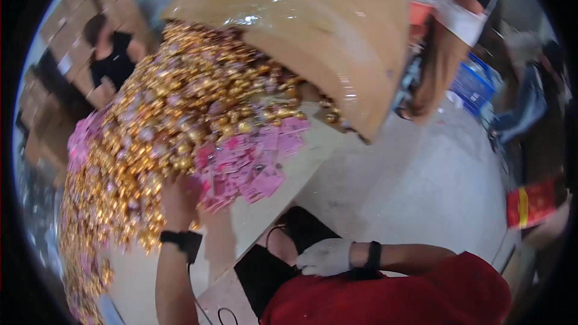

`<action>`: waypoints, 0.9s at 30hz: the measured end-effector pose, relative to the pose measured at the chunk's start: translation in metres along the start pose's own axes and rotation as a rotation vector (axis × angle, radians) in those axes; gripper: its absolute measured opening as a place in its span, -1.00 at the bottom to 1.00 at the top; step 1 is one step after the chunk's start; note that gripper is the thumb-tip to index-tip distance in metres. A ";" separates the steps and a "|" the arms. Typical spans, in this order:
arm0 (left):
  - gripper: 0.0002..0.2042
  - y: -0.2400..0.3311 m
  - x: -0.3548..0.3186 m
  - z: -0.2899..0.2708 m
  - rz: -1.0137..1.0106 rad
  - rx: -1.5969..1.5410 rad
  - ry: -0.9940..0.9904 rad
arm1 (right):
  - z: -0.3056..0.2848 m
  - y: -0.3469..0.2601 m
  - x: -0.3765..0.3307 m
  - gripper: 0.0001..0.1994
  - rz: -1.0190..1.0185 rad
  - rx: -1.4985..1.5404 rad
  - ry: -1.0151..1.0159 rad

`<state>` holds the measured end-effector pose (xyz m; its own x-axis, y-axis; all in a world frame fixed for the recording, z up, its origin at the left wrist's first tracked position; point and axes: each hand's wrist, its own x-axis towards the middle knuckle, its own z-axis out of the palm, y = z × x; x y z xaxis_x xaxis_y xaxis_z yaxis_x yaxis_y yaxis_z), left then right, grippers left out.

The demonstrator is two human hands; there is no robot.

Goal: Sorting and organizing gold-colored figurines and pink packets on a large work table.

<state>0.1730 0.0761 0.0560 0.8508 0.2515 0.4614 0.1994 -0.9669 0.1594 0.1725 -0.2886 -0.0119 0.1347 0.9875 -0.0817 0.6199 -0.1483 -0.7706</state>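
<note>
A big heap of shiny gold balls, which look foil-wrapped, covers the left of the pale table. Small flat pink packets lie loosely piled at the heap's near right side. My left hand, with a black band at the wrist, reaches in where the gold balls meet the pink packets. Blur and the heap hide its fingers, so I cannot tell what they hold. My right hand wears a whitish glove and rests at my lap, off the table, with nothing visible in it.
A large taped cardboard box lies tipped at the heap's far side. More pink packets lie at the left. A person in black is beyond the heap; others are at right, near a blue bag and a red package.
</note>
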 end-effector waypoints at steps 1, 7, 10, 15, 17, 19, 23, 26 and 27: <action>-0.78 -0.024 -0.001 0.007 0.066 0.007 -0.021 | -0.001 -0.001 0.001 -0.75 0.030 0.009 -0.030; -0.85 -0.035 0.017 0.013 -0.027 -0.132 0.099 | -0.005 -0.004 -0.006 -0.75 0.085 0.054 -0.088; -0.82 -0.032 0.032 -0.014 -0.074 -0.128 0.006 | -0.003 -0.001 -0.005 -0.75 0.092 0.069 -0.091; -0.89 -0.031 0.026 -0.019 -0.052 -0.231 0.026 | -0.008 -0.007 -0.005 -0.79 0.092 0.073 -0.125; -0.90 -0.007 0.018 -0.016 -0.060 -0.261 0.032 | -0.002 -0.004 0.000 -0.79 0.090 0.051 -0.128; -0.89 -0.004 0.011 -0.009 -0.020 -0.148 0.045 | 0.004 -0.003 0.003 -0.78 0.116 0.061 -0.142; -0.86 -0.013 0.015 -0.009 -0.123 -0.077 -0.131 | -0.001 -0.007 0.000 -0.78 0.113 0.024 -0.144; -0.84 -0.009 0.016 -0.007 -0.143 -0.122 -0.059 | -0.009 -0.015 -0.005 -0.74 0.116 0.050 -0.111; -0.83 -0.005 0.015 -0.006 -0.137 -0.147 -0.006 | -0.007 -0.012 -0.006 -0.74 0.107 0.052 -0.108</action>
<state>0.1818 0.0851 0.0668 0.8237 0.3799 0.4210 0.2409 -0.9065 0.3467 0.1695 -0.2926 0.0025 0.1117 0.9666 -0.2305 0.5652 -0.2526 -0.7853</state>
